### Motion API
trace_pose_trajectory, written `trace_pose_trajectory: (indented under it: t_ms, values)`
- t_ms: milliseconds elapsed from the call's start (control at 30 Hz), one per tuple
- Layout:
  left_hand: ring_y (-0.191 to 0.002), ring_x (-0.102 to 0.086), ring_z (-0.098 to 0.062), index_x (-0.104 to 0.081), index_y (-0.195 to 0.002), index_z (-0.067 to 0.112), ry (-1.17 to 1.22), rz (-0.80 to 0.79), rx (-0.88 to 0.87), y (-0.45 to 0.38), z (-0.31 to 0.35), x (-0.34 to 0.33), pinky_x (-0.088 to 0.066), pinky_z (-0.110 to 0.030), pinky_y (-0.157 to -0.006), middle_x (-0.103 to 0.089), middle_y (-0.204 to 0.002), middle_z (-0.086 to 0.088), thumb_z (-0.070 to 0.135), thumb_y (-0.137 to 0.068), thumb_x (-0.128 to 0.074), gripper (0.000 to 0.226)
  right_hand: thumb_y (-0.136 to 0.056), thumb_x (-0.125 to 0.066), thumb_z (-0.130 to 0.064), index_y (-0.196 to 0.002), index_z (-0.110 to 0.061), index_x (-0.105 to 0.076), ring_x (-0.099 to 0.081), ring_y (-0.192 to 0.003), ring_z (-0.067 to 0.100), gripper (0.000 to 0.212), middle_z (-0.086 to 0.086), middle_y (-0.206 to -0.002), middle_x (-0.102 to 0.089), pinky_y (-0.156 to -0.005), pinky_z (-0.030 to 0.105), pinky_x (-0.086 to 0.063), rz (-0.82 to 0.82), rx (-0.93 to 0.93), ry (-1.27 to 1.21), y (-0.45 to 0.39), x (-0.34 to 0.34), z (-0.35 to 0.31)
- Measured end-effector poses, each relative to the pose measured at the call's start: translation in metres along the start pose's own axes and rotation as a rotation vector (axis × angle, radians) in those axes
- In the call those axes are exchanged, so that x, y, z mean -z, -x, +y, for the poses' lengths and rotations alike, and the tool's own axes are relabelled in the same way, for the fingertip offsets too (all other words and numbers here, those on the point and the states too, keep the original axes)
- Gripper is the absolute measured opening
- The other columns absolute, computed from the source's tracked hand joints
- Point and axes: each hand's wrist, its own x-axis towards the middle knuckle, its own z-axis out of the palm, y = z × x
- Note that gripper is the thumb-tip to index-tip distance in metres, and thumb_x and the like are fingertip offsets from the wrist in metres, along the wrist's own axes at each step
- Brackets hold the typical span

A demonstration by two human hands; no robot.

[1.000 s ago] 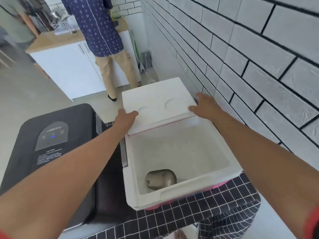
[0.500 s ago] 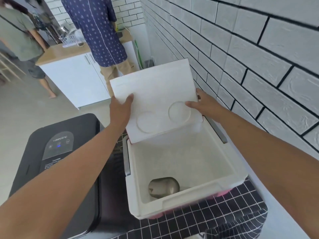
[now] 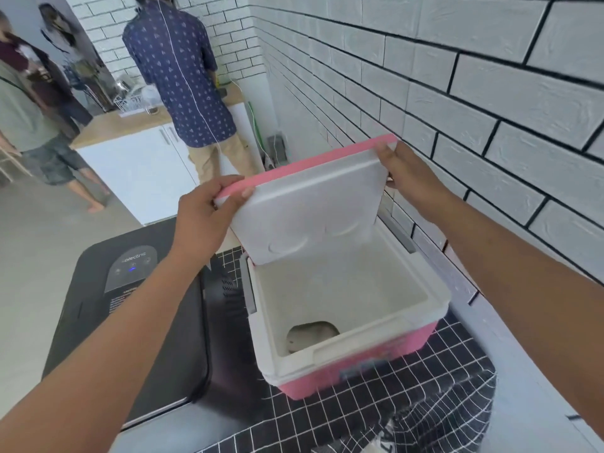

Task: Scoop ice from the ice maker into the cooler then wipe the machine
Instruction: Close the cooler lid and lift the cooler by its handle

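Sitting side by side on the counter [image 3: 457, 380] are the black ice maker [image 3: 130, 322], its top shut, and just right of it the pink cooler [image 3: 359, 371], which is standing open. Both hands are gripping the cooler's lid [image 3: 307, 210], tilted up over the far rim: left hand [image 3: 206, 210] clenched on its left corner, right hand [image 3: 408, 173] on its right corner. A metal scoop [image 3: 312, 335] is lying inside the cooler. Judging by this, the opening step is underway; next, the lid needs parking, then the scoop wants fetching.
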Motion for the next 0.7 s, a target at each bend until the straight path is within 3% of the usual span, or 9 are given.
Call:
trace_pose_trajectory:
  t_ms: [100, 200, 333, 467, 533, 600, 700]
  values:
    - [-0.068, -0.054, 0.003, -0.073, -0.105, 0.033, 0.01, -0.097, -0.051, 0.022, 0.003, 0.007, -0.039, -0.006, -0.062, -0.069, -0.086, 0.022, 0.051, -0.084, -0.07, 0.028, -0.075, -0.046, -0.082, -0.108, -0.04, -0.062, -0.063, -0.105, 0.012, 0.055, -0.013, -0.108, -0.068, -0.098, 0.046, -0.047, 0.026, 0.019, 0.001, 0.017, 0.006, 0.007]
    - [-0.068, -0.057, 0.005, -0.073, -0.103, 0.037, -0.005, -0.166, -0.105, 0.042, 0.009, 0.011, -0.039, -0.005, -0.061, -0.069, -0.087, 0.026, 0.047, -0.083, -0.072, 0.023, -0.079, -0.058, -0.067, -0.099, -0.041, -0.067, -0.064, -0.102, 0.012, 0.034, -0.01, -0.103, -0.069, -0.098, 0.045, -0.049, 0.03, 0.026, -0.079, 0.036, 0.011, 0.016]
    - [-0.082, -0.062, 0.001, -0.067, -0.112, 0.038, -0.304, -0.347, -0.284, 0.065, 0.016, 0.016, -0.048, -0.016, -0.07, -0.067, -0.096, 0.025, 0.051, -0.086, -0.066, 0.029, -0.079, -0.066, -0.056, -0.106, -0.036, -0.068, -0.063, -0.106, 0.01, 0.033, -0.01, -0.106, -0.069, -0.099, 0.035, -0.047, -0.042, 0.066, -0.055, 0.071, 0.026, 0.032]
    - [-0.087, -0.059, 0.001, -0.063, -0.119, 0.035, -0.502, -0.501, -0.426, 0.087, 0.025, 0.001, -0.047, -0.018, -0.071, -0.063, -0.104, 0.023, 0.052, -0.084, -0.059, 0.038, -0.082, -0.07, -0.039, -0.112, -0.026, -0.068, -0.063, -0.096, 0.005, 0.033, -0.007, -0.107, -0.069, -0.079, 0.014, -0.048, -0.144, 0.072, 0.046, 0.103, 0.04, 0.043]
    - [-0.096, -0.058, 0.0, -0.06, -0.125, 0.035, -0.504, -0.559, -0.385, 0.099, 0.028, -0.011, -0.051, -0.024, -0.079, -0.062, -0.112, 0.023, 0.051, -0.08, -0.06, 0.047, -0.084, -0.071, -0.025, -0.116, -0.022, -0.067, -0.062, -0.095, 0.001, 0.032, -0.006, -0.111, -0.067, -0.08, 0.013, -0.05, -0.2, 0.069, 0.14, 0.115, 0.044, 0.05]
    - [-0.112, -0.055, -0.003, -0.051, -0.136, 0.037, -0.527, -0.616, -0.328, 0.11, 0.027, -0.023, -0.049, -0.029, -0.093, -0.058, -0.127, 0.02, 0.051, -0.076, -0.06, 0.062, -0.085, -0.072, -0.022, -0.118, -0.024, -0.066, -0.06, -0.102, 0.002, 0.034, -0.01, -0.117, -0.063, -0.091, 0.021, -0.048, -0.225, 0.055, 0.261, 0.125, 0.046, 0.056]
    - [-0.135, -0.038, -0.006, -0.035, -0.147, 0.039, -0.515, -0.667, -0.272, 0.126, 0.02, -0.04, -0.029, -0.027, -0.11, -0.04, -0.149, 0.017, 0.052, -0.073, -0.062, 0.08, -0.085, -0.07, -0.033, -0.124, -0.029, -0.06, -0.054, -0.111, 0.003, 0.041, -0.015, -0.125, -0.056, -0.101, 0.027, -0.042, -0.253, 0.02, 0.37, 0.137, 0.042, 0.065]
